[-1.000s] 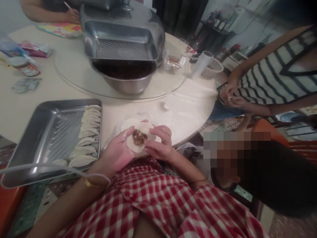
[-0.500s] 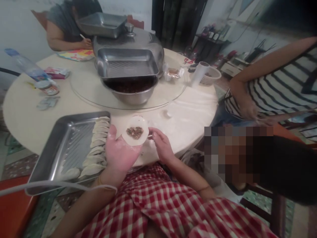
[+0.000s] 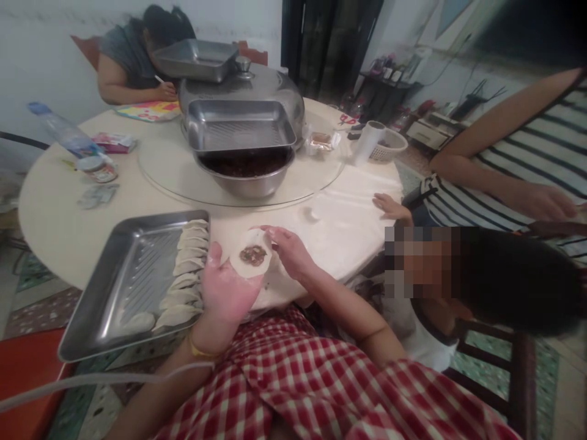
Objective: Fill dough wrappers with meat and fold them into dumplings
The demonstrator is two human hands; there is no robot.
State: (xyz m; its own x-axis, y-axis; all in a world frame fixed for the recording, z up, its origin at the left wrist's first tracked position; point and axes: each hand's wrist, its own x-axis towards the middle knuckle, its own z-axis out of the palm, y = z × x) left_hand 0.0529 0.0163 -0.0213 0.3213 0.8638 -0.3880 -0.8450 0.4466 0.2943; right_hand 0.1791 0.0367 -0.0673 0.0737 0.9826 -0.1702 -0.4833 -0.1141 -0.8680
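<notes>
A round dumpling wrapper [image 3: 251, 258] with a spoonful of dark meat filling lies on the fingers of my left hand [image 3: 225, 288], which is held palm up over the table edge. My right hand [image 3: 288, 250] pinches the wrapper's right rim with its fingertips. Just left of my hands, a steel tray [image 3: 114, 287] holds a row of several folded dumplings [image 3: 183, 275] along its right side. A steel bowl of meat filling [image 3: 246, 168] stands on the glass turntable beyond.
Round cream table [image 3: 55, 214] with a bottle, jar and packets at left. An empty tray [image 3: 238, 125] rests on the bowl, a lidded pot behind. A person in stripes sits right, a smaller person beside me with a hand on the table, another person at the far side.
The camera has tilted up, showing more of the room. My left hand has flattened under the filled wrapper, and my right hand has shifted to its right rim. The striped person's hands moved apart.
</notes>
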